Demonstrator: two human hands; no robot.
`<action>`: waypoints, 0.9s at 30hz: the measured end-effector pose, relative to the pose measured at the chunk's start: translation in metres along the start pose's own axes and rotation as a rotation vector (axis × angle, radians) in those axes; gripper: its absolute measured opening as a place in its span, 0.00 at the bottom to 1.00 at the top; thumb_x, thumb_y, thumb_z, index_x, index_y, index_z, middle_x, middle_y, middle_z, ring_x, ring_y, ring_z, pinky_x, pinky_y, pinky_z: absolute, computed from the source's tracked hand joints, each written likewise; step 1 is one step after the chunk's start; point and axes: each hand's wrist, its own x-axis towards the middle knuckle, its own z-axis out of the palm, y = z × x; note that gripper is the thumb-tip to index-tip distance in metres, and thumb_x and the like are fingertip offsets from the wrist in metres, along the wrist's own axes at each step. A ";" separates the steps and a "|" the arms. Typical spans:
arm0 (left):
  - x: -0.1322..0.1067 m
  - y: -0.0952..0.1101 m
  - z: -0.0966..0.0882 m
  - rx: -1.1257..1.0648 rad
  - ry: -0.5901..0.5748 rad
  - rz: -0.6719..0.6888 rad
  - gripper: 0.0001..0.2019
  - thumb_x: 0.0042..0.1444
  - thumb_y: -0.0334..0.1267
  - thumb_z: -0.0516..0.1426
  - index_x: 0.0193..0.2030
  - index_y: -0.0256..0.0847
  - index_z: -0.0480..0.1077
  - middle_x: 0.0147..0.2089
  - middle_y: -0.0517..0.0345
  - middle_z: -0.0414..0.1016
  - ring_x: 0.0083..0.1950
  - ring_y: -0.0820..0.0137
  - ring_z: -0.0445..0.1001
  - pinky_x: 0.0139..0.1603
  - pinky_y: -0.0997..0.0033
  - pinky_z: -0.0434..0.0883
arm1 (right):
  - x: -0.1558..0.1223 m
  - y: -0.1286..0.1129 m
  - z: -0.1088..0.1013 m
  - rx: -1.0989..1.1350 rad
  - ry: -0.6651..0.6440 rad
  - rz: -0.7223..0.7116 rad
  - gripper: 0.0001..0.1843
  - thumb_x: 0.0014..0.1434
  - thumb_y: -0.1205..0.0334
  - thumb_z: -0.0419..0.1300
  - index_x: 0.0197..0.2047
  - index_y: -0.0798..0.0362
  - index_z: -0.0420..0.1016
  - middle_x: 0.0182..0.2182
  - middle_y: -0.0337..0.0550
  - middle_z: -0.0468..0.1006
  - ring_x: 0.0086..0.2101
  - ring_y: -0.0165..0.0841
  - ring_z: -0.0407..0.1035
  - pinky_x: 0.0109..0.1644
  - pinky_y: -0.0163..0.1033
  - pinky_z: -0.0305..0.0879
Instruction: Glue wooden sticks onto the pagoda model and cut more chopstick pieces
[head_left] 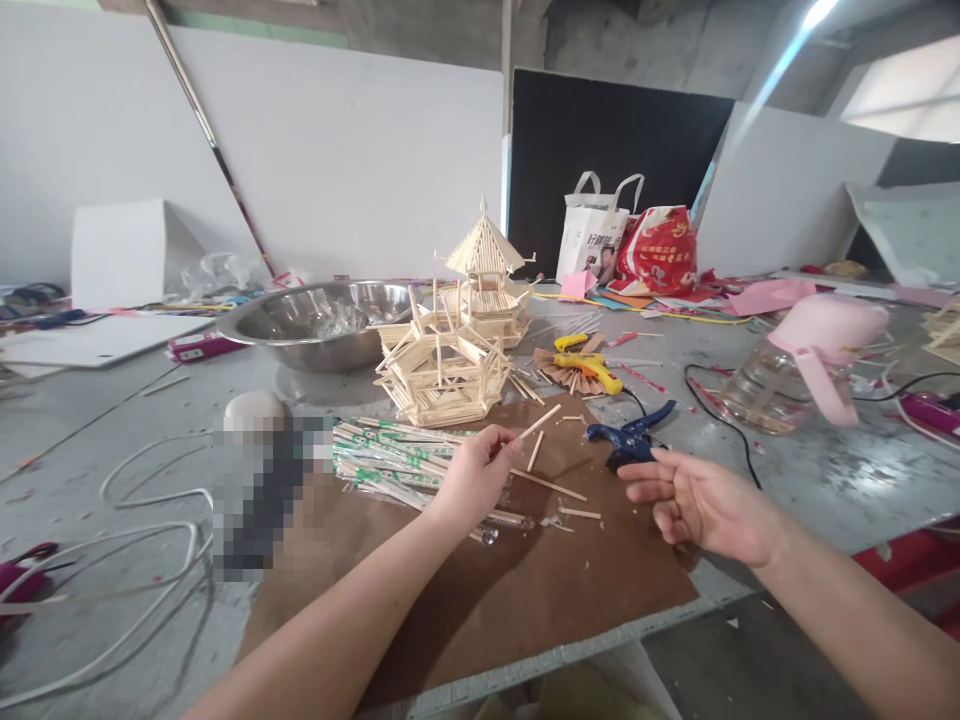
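My left hand (476, 478) pinches a short wooden stick (541, 421) between thumb and fingers, and the stick points up and to the right. Empty, with fingers apart, my right hand (701, 503) hovers beside a dark blue plier-like hand tool (630, 438). Paper-wrapped chopsticks (394, 463) lie in a pile to the left of and partly behind my left hand. Several cut stick pieces (551, 487) are scattered on the brown sheet (487, 610). Beyond them stands an open, many-sided stick frame (442, 375), with a pointed-roof stick pavilion (484, 250) behind it.
A yellow glue gun (592, 370) rests near a folded brown paper fan. At the left are a steel bowl (322, 345) and a white cable (154, 590). A pink-lidded bottle (802, 350) stands right. Bags (656, 255) stand at the back. The table edge (600, 645) runs close in front.
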 end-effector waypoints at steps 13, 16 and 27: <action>-0.007 0.007 -0.004 0.452 -0.086 0.182 0.12 0.54 0.39 0.44 0.39 0.42 0.65 0.34 0.57 0.71 0.33 0.72 0.67 0.32 0.76 0.61 | 0.063 -0.023 0.082 -1.638 0.074 -1.218 0.13 0.57 0.62 0.47 0.36 0.55 0.71 0.29 0.45 0.73 0.35 0.33 0.63 0.43 0.42 0.57; -0.007 0.006 -0.003 0.565 -0.100 0.208 0.13 0.55 0.39 0.43 0.41 0.43 0.65 0.38 0.56 0.71 0.36 0.71 0.68 0.34 0.75 0.61 | 0.065 -0.016 0.074 -1.657 0.090 -1.166 0.13 0.58 0.62 0.46 0.37 0.56 0.71 0.29 0.46 0.72 0.35 0.33 0.63 0.38 0.37 0.58; -0.004 0.006 -0.002 0.758 -0.080 0.138 0.14 0.56 0.42 0.42 0.32 0.43 0.67 0.31 0.58 0.71 0.31 0.72 0.68 0.27 0.77 0.57 | 0.067 -0.002 0.072 -1.672 0.252 -1.126 0.14 0.59 0.60 0.44 0.33 0.53 0.69 0.28 0.44 0.72 0.32 0.30 0.66 0.33 0.33 0.55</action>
